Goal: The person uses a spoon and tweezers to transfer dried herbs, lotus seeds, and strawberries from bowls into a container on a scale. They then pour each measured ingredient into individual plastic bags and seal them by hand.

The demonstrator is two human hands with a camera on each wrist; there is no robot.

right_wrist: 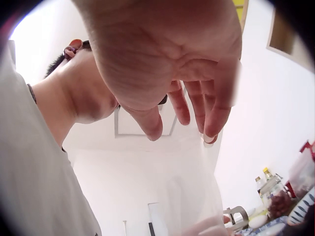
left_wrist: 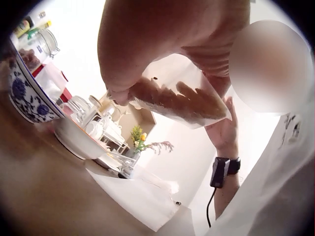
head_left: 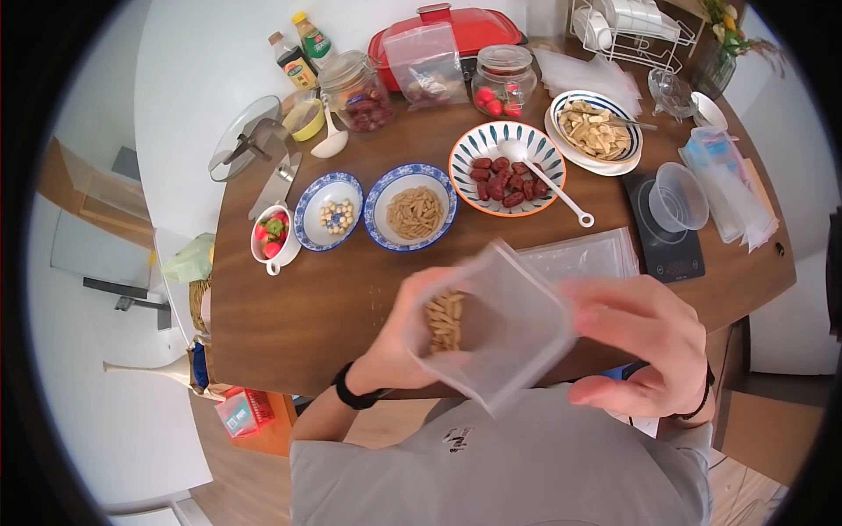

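Note:
My left hand (head_left: 399,337) grips a clear plastic bag (head_left: 517,337) around its lower part. Tan elongated pieces (head_left: 445,321) lie in the bottom of the bag, seen through its wide mouth and also through its wall in the left wrist view. My right hand (head_left: 645,342) is at the bag's right edge, thumb spread apart from the fingers. In the right wrist view its fingers (right_wrist: 216,120) bend loosely, fingertips right at the bag's rim. Beyond the bag, a blue-rimmed bowl (head_left: 377,215) holds similar tan pieces.
Behind stand a bowl of pale round seeds (head_left: 336,216), a cup of strawberries (head_left: 272,233), a plate of red dates (head_left: 507,182) with a white spoon (head_left: 561,195), and a bowl of dried slices (head_left: 596,131). Flat bags (head_left: 583,256) lie beside a scale (head_left: 674,254) bearing a plastic tub (head_left: 678,197).

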